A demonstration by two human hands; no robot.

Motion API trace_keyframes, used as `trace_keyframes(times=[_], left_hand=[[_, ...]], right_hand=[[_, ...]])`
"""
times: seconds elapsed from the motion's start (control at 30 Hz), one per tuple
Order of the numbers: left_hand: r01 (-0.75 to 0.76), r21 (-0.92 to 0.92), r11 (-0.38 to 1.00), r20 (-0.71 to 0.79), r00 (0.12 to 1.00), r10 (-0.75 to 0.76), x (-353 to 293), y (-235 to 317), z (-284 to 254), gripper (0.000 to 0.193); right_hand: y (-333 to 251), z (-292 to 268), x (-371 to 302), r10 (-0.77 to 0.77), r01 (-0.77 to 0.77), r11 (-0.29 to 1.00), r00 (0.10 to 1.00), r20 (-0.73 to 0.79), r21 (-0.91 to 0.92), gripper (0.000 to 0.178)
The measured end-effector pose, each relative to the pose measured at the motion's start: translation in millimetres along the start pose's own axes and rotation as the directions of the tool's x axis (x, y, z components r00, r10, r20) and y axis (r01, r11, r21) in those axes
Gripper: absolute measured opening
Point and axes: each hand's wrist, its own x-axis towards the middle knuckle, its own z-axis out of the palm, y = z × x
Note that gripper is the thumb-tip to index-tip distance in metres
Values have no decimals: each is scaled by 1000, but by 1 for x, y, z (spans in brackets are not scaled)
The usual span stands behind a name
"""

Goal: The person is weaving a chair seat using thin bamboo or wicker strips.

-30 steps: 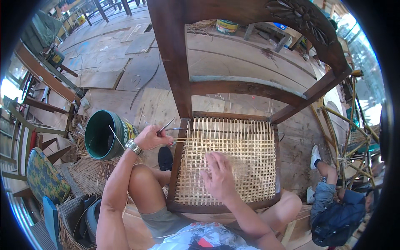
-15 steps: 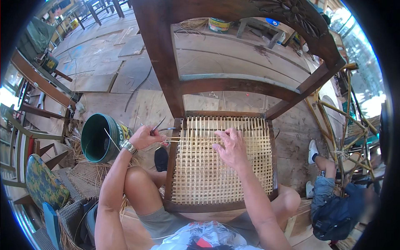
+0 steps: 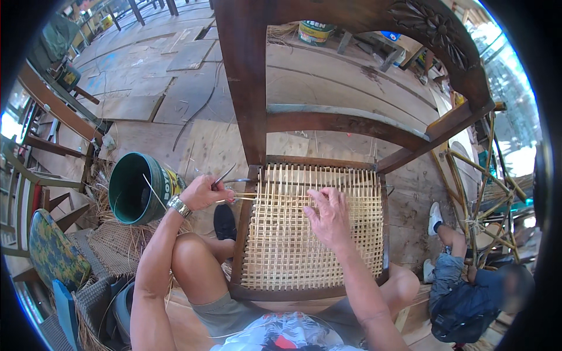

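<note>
A dark wooden chair [image 3: 241, 88] stands before me with a seat of woven cane [image 3: 304, 251]. Left of the frame, my left hand [image 3: 202, 192] is closed on light cane strands [image 3: 244, 196] that run into the weave. A thin, dark pointed tool [image 3: 225, 174] also sticks out of that hand. A dark flat strip [image 3: 281, 182] lies crosswise through the strands near the back rail, its ends showing past both sides. Over the middle of the seat is my right hand [image 3: 331, 217], fingers bent and apart, the tips at the weave.
A green bucket [image 3: 132, 190] with a pale strand in it stands at the left, amid loose cane scraps. A camouflage-patterned cushion [image 3: 57, 248] and chair parts crowd the lower left. At right are a seated person [image 3: 462, 292] and a tied pole frame [image 3: 477, 205].
The chair's back has shifted a little to the right in view. My right hand sits slightly lower over the weave, while my left hand keeps hold of the strands.
</note>
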Motion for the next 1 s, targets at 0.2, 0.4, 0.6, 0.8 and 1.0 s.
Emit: trace_keyframes(times=[0.2,0.4,0.6,0.8,1.0], left_hand=[[25,-27,999,-5,1000,-25,-6,4,-1,37],[-41,90,995,-35,998,44,-9,13,-2,39],[-77,148,986,-57,995,86,-15,12,-5,38],[-75,125,989,-56,995,83,-18,9,-8,37],[-111,125,986,-66,991,120,-16,8,-5,35]], right_hand=[[-22,1,2,-5,5,1000,1000,-5,-28,33],[-17,-4,15,-52,54,998,997,64,-22,28],[-12,9,39,-274,275,961,961,-16,40,15],[-16,9,52,-454,458,887,889,64,-59,13],[-16,7,51,-475,476,879,879,41,-28,12]])
